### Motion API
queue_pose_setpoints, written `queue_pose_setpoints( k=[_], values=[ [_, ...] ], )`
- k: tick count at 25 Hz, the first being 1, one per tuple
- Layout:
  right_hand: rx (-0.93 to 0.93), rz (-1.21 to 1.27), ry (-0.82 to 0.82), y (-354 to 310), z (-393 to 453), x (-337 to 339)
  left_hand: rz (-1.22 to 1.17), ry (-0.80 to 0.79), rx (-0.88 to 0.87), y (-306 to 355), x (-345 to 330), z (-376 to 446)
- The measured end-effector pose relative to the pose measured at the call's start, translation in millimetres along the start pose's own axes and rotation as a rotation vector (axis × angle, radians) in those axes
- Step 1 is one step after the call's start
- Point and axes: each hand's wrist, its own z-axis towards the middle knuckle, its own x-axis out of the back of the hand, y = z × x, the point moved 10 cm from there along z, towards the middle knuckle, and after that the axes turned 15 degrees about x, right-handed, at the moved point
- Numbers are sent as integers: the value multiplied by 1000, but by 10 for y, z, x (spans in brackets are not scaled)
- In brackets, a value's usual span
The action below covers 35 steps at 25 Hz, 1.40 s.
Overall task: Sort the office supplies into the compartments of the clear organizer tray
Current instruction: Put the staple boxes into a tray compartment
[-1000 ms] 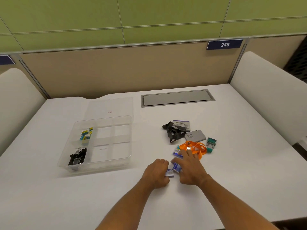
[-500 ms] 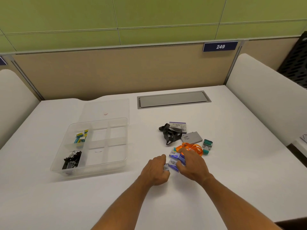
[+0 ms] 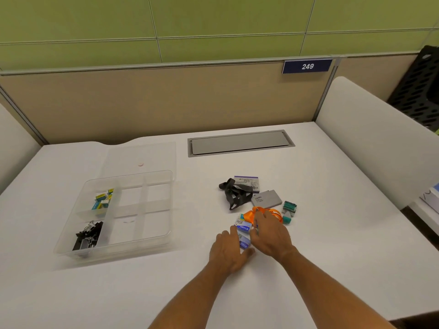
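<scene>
Small blue boxes (image 3: 243, 233) are being gathered between the left hand (image 3: 228, 254) and right hand (image 3: 270, 236), fingers loosely spread against them, at four o'clock from the tray (image 3: 164, 236). A firm pinch is probably being called for next.

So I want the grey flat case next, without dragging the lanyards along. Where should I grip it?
Probably pinch the grey flat case by its two long edges, coming from above at its far right end: it lies flat, and the black lanyard and orange lanyard crowd its near left side.
</scene>
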Motion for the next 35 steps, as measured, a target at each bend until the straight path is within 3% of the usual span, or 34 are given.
queue_pose_setpoints(
  k=[9, 14, 26, 35],
  values=[
    [179, -268, -177, -284, 229, -185, 9, 126, 16, -281, 309, 46],
    [220, -354, -185, -367, 291, -238, -17, 166, 16, -399, 444, 31],
    [107, -107, -177, -433, 361, -256, -68, 257, 27, -602, 776, -38],
    [228, -95, -47, -1021, 664, -3, -124, 354, 47, -955, 1324, -56]
  ],
)
